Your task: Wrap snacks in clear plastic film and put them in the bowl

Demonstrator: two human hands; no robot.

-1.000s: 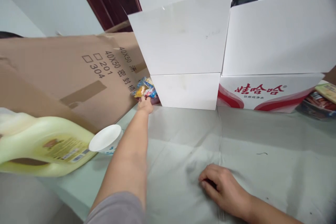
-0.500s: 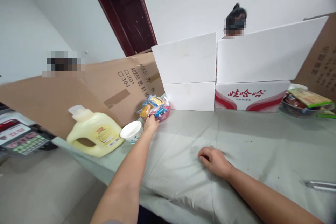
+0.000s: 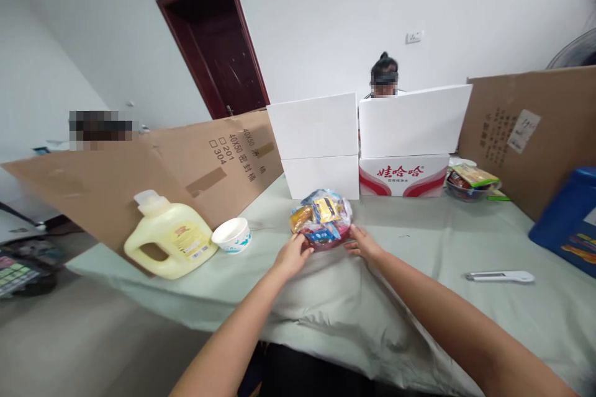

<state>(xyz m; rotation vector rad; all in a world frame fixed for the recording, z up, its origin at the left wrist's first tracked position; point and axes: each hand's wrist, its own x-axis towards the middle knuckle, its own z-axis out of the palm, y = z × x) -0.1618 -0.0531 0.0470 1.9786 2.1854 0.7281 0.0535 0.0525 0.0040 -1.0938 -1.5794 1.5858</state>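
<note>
A pink bowl of wrapped snacks (image 3: 321, 221) rests on the grey-green tablecloth (image 3: 419, 273) in the middle of the table. My left hand (image 3: 292, 255) grips the bowl's near left rim, fingers curled on it. On the bowl's right side my right hand (image 3: 364, 242) touches the rim, its fingers bent around the edge. Both forearms reach out from the bottom of the view.
To the left stand a yellow detergent jug (image 3: 170, 237) and a white paper cup (image 3: 231, 235). Cardboard sheets (image 3: 153, 173) and white boxes (image 3: 321, 149) wall the table's far side. A second snack bowl (image 3: 470, 181), a white utility knife (image 3: 500, 276) and a blue container (image 3: 570, 217) are at the right. A person sits behind the boxes.
The snack bowl moved from beside the cardboard to the middle of the table, drawn by my left hand. My right hand left the cloth and came up to the bowl's right side.
</note>
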